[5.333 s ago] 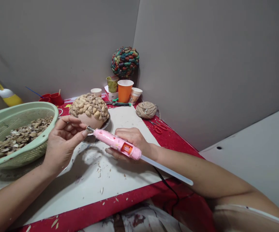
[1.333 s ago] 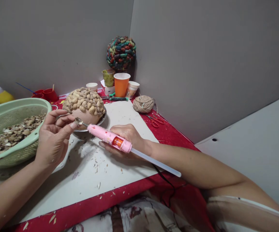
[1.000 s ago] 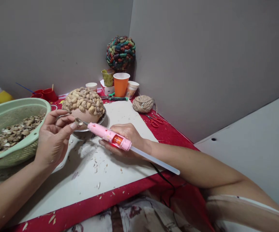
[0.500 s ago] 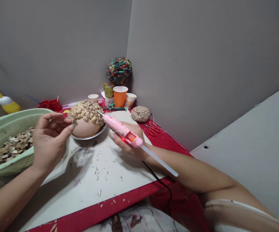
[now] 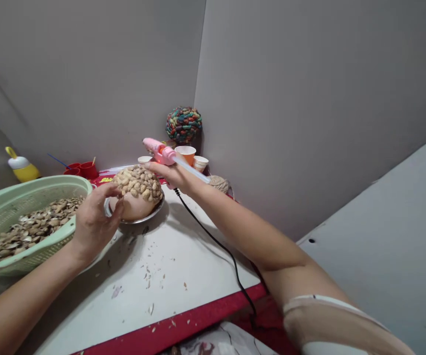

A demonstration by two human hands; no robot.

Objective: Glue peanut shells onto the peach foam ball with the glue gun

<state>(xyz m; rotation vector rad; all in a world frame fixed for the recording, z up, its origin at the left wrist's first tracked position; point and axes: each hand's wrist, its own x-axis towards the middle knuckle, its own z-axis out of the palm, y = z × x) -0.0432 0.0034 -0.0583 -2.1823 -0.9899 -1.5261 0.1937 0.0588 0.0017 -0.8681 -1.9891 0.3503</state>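
Lifted since before, the glue gun (image 5: pixel 160 151) sits gripped in the right hand (image 5: pixel 174 175), at the dome's (image 5: pixel 138 192) one o'clock. Left hand (image 5: pixel 93 222) presses its nine o'clock side; grip unclear.

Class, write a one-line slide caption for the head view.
Left hand presses a shell onto the shell-covered dome; right hand lifts a pink glue gun.

no readable text, labels or numbers

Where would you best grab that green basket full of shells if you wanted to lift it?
By the broad rim of the green basket, with both hands on opposite sides. The rim flares outward like a lip, and the shells heaped inside would likely tip it if held by one edge.
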